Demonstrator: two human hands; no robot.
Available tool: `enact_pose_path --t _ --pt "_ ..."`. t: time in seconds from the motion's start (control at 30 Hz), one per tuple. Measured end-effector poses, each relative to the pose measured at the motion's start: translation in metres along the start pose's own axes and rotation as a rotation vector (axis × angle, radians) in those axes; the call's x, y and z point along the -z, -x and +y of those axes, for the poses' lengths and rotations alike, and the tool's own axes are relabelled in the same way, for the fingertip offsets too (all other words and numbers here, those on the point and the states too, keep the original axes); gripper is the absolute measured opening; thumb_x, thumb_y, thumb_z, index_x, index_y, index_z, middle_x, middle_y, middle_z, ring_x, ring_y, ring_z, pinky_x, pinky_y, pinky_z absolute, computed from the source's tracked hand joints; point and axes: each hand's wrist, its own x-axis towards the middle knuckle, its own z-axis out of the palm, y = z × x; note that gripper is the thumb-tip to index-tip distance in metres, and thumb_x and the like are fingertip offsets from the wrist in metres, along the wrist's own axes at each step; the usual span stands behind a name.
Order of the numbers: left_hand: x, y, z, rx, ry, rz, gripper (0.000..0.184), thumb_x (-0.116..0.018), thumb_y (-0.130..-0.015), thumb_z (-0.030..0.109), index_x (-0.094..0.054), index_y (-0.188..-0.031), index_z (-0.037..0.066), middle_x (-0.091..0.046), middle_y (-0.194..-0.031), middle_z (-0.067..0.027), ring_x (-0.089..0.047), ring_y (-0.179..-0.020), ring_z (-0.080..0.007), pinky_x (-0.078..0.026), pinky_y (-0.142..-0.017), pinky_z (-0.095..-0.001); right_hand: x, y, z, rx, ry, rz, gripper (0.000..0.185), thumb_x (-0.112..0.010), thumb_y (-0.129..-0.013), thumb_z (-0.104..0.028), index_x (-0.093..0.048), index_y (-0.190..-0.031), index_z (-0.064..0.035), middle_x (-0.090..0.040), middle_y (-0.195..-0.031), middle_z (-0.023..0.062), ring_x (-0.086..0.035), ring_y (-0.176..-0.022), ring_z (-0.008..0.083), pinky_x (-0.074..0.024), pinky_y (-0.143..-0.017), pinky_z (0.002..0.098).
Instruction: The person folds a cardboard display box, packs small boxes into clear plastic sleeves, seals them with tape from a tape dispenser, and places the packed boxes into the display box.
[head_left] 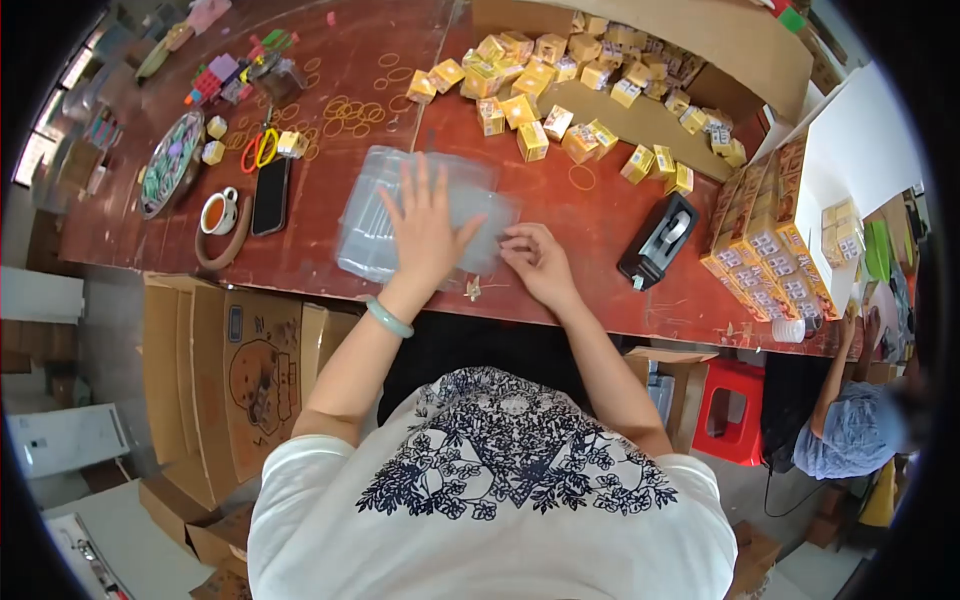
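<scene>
A stack of clear plastic bags or sheets (pixel 365 235) lies on the red table in front of me, partly smeared by motion. My left hand (pixel 425 225) presses flat on it, fingers spread, with a pale green bangle at the wrist. At the stack's right side, my right hand (pixel 538 262) has its fingers curled together at the edge of a clear plastic sheet (pixel 485 220). Whether this sheet is a bag I cannot tell. Beyond the stack are several small yellow boxes (pixel 533 141), some loose on the table, others spilling from an open carton (pixel 640 125).
A black tape dispenser (pixel 660 240) stands right of my hands, near a white carton of orange boxes (pixel 770 235). To the left are a phone (pixel 270 195), scissors (pixel 262 148), a cup (pixel 218 213) and rubber bands (pixel 350 115). Another person (pixel 850 425) is at far right.
</scene>
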Motion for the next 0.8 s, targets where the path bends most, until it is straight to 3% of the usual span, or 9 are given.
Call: enact_pose_path --t 0.2,0.33,0.5,0.57,0.6,0.67,0.7,0.8 --pt "0.008 0.025 0.024 -0.068 0.265 -0.097 0.106 -0.059 -0.081 0.070 -0.033 -0.147 -0.008 -0.021 -0.160 -0.0255 -0.015 -0.148 -0.0455 -0.005 -0.112 -0.0694 0.007 -0.037 -0.022 -0.024 0.509 0.029 0.031 -0.076 -0.080 -0.005 -0.062 -0.109 -0.0039 -0.054 -0.105 0.0077 -0.056 -0.089 0.0172 -0.0485 -0.078 0.0256" --pt "0.007 0.020 0.024 -0.048 0.260 -0.145 0.110 -0.057 -0.077 0.072 -0.032 -0.147 -0.009 -0.019 -0.160 -0.0270 -0.011 -0.148 -0.0466 -0.004 -0.113 -0.0690 0.004 -0.069 -0.032 0.179 0.969 -0.004 0.032 -0.082 -0.073 -0.018 -0.066 -0.095 -0.0032 -0.049 -0.098 0.0076 -0.051 -0.089 0.0215 -0.0455 -0.084 0.0313" --pt "0.020 0.017 0.027 0.005 0.301 -0.232 0.113 -0.062 -0.076 0.073 -0.031 -0.147 -0.010 -0.020 -0.159 -0.0274 -0.013 -0.148 -0.0459 -0.003 -0.113 -0.0686 0.016 -0.090 -0.032 -0.025 0.916 -0.170 0.032 -0.086 -0.068 -0.027 -0.068 -0.081 -0.0040 -0.051 -0.103 0.0090 -0.050 -0.096 0.0243 -0.0430 -0.090 0.0342" --pt "0.029 0.015 0.032 0.053 0.336 -0.196 0.111 -0.064 -0.075 0.070 -0.032 -0.146 -0.010 -0.020 -0.159 -0.0271 -0.014 -0.148 -0.0456 -0.004 -0.113 -0.0681 0.020 -0.092 -0.026 0.006 0.752 -0.271 0.025 -0.085 -0.070 -0.022 -0.068 -0.075 -0.0045 -0.052 -0.107 0.0106 -0.051 -0.097 0.0241 -0.0436 -0.089 0.0334" --pt "0.036 0.014 0.035 0.099 0.378 -0.162 0.110 -0.067 -0.075 0.067 -0.034 -0.145 -0.009 -0.020 -0.160 -0.0269 -0.014 -0.148 -0.0452 -0.005 -0.113 -0.0676 0.014 -0.087 -0.031 0.008 0.748 -0.269 0.025 -0.085 -0.070 -0.022 -0.068 -0.075 -0.0045 -0.052 -0.107 0.0106 -0.051 -0.097 0.0241 -0.0436 -0.089 0.0334" --pt "0.048 0.004 0.038 0.188 0.463 -0.089 0.106 -0.072 -0.074 0.062 -0.036 -0.144 -0.009 -0.019 -0.160 -0.0265 -0.015 -0.148 -0.0445 -0.007 -0.114 -0.0666 -0.002 -0.072 -0.055 -0.025 0.366 -0.175 0.016 -0.082 -0.075 -0.014 -0.070 -0.078 -0.0037 -0.055 -0.115 0.0122 -0.053 -0.104 0.0251 -0.0434 -0.092 0.0335" --pt "0.053 -0.004 0.038 0.185 0.462 -0.085 0.106 -0.072 -0.074 0.062 -0.036 -0.144 -0.009 -0.019 -0.160 -0.0265 -0.015 -0.148 -0.0445 -0.007 -0.114 -0.0666 -0.007 -0.069 -0.072 -0.020 0.366 -0.174 0.016 -0.082 -0.075 -0.014 -0.070 -0.078 -0.0037 -0.055 -0.115 0.0122 -0.053 -0.104 0.0251 -0.0434 -0.092 0.0335" --pt "0.073 -0.022 0.033 0.179 0.525 -0.060 0.099 -0.081 -0.069 0.045 -0.040 -0.141 -0.008 -0.031 -0.154 -0.0278 -0.031 -0.141 -0.0459 -0.025 -0.110 -0.0628 -0.024 -0.054 -0.134 0.108 0.309 -0.131 0.009 -0.077 -0.079 -0.009 -0.070 -0.080 -0.0025 -0.057 -0.119 0.0129 -0.053 -0.110 0.0259 -0.0438 -0.094 0.0333"
